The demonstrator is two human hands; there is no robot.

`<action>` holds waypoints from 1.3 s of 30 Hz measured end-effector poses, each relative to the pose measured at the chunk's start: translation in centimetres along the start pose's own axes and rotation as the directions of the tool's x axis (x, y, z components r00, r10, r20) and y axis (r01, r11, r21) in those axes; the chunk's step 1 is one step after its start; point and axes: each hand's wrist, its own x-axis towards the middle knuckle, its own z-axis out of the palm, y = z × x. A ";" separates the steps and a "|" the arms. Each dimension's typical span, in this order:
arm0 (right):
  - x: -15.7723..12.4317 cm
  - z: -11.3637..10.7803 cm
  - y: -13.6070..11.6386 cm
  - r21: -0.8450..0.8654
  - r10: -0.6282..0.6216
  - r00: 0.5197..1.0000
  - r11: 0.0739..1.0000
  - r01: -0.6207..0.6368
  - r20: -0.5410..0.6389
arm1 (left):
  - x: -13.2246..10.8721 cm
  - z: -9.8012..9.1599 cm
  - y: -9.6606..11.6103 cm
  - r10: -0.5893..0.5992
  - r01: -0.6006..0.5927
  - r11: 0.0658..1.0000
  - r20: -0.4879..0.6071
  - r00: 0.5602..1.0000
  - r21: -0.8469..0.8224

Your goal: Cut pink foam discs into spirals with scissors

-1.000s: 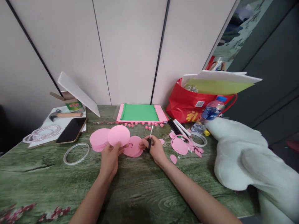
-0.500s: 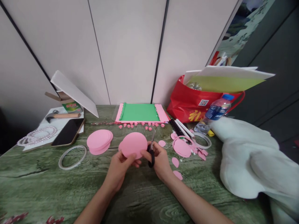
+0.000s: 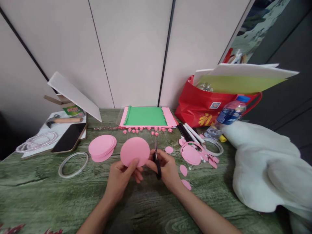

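Open tabletop (image 3: 48, 201) at the near left, up to the tape ring (image 3: 70, 176); also a lane between the right forearm and the bulky white plush (image 3: 263, 172), which blocks the far right. Narrow gap between the disc stack (image 3: 101, 144) and the pink disc (image 3: 135, 151) in the left hand (image 3: 122, 174). Scissors (image 3: 158, 165) jut forward from the right hand (image 3: 168, 167). Straight ahead: low row of pink curls (image 3: 156, 133), then green sheet (image 3: 147, 116). Right: loose petals (image 3: 183, 170), then pens (image 3: 193, 132); bottle (image 3: 230, 115) and red bag (image 3: 192, 104) stand tall behind.
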 end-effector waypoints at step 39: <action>-1.9 1.5 1.1 0.049 0.087 0.957 0.993 -0.105 0.278 | -0.7 0.4 0.6 0.002 0.003 0.999 -0.140 0.990 0.034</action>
